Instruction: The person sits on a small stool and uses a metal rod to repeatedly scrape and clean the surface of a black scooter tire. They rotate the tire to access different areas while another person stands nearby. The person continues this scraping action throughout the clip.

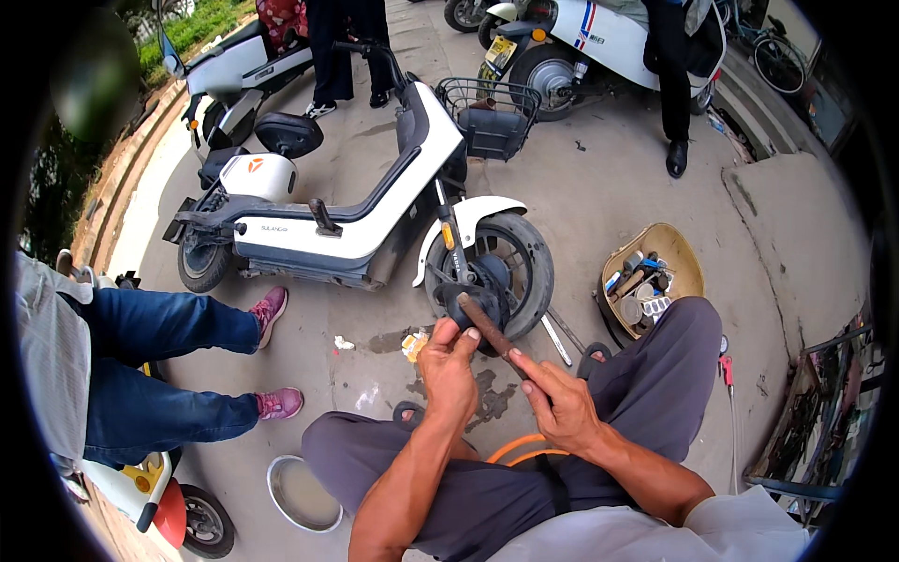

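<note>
My left hand [448, 375] is closed, thumb and fingers pinching black rubber [461, 304] that looks like a slack inner tube, in front of the scooter's front wheel [538, 272]. In my right hand [562, 405] is a long, rusty-brown file [485, 326], its far end lying over the rubber. The forefinger stretches along the file while the other fingers curl round it. A white electric scooter [309, 225] stands just beyond my hands, its front wheel turned toward me. How the rubber joins the wheel is hidden behind the file and my left hand.
At right sits a tan tool container [688, 258] with assorted tools and small tins. A metal basin [304, 495] of cloudy liquid is by my left knee. Metal bars [556, 340] lie near the wheel. A person in jeans [169, 328] stands at left; more scooters are behind.
</note>
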A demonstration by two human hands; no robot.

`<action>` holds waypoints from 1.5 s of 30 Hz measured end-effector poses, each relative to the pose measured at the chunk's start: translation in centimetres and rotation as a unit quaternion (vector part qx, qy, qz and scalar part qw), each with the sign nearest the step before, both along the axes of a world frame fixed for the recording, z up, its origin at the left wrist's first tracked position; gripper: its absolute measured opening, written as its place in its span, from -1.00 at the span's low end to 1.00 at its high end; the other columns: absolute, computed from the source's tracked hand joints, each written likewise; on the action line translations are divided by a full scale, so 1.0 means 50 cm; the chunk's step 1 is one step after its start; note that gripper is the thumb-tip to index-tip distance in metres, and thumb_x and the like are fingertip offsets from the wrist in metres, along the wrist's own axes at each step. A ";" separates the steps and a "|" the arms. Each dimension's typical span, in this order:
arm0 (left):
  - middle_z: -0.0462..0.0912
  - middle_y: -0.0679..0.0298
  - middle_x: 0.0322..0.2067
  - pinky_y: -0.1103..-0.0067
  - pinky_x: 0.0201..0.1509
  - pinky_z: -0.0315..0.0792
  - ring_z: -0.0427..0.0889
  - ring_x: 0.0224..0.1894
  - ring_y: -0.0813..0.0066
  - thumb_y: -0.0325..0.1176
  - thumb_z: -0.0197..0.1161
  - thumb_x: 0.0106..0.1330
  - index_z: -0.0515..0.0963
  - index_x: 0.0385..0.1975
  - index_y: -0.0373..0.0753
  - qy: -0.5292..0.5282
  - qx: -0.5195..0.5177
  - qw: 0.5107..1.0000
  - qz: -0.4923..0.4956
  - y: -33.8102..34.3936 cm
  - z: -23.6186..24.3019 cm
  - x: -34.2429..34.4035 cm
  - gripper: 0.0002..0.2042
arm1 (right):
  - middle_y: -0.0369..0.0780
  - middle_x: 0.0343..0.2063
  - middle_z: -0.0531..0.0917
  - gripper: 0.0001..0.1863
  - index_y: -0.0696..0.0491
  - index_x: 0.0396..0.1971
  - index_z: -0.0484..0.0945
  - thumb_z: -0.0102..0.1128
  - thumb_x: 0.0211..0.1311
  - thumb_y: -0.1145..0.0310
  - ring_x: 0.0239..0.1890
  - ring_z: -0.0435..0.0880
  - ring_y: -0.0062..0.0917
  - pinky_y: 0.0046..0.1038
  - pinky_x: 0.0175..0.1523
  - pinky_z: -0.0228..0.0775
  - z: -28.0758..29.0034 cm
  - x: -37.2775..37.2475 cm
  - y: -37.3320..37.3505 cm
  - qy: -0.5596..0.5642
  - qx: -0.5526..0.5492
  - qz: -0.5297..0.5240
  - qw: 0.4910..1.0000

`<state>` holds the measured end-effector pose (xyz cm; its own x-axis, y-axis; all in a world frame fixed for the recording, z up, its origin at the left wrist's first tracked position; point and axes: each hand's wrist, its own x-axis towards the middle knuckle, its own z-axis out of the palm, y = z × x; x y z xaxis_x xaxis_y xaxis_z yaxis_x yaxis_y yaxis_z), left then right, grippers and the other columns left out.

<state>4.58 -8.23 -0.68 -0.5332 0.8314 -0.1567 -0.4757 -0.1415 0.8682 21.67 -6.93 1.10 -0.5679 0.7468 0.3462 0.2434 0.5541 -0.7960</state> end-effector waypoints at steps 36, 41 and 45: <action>0.53 0.38 -0.23 0.63 0.01 0.40 0.53 -0.14 0.59 -0.74 0.11 0.28 0.64 -0.14 -0.46 -0.006 0.002 1.000 0.020 -0.002 -0.019 0.002 -0.77 | -0.16 -0.45 0.50 -0.45 -0.03 0.31 0.44 0.17 0.30 0.52 -0.48 0.61 -0.20 -0.23 -0.41 0.45 -0.011 0.003 -0.018 -0.099 0.016 -0.017 0.995; 0.54 0.37 -0.21 0.62 0.05 0.40 0.52 -0.15 0.59 -0.75 0.11 0.28 0.64 -0.12 -0.47 0.039 -0.007 0.999 -0.009 -0.006 -0.018 0.004 -0.75 | -0.15 -0.46 0.52 -0.48 -0.02 0.28 0.47 0.17 0.31 0.52 -0.47 0.61 -0.20 -0.23 -0.40 0.45 0.026 -0.058 0.054 -0.079 0.033 -0.037 0.996; 0.52 0.38 -0.20 0.67 -0.01 0.34 0.48 -0.16 0.65 -0.72 0.13 0.27 0.66 -0.12 -0.42 0.010 0.001 1.000 0.012 -0.011 0.002 -0.001 -0.75 | -0.13 -0.43 0.55 -0.49 -0.01 0.28 0.47 0.16 0.32 0.52 -0.46 0.62 -0.20 -0.23 -0.41 0.42 0.033 -0.044 0.055 0.003 0.026 -0.015 1.000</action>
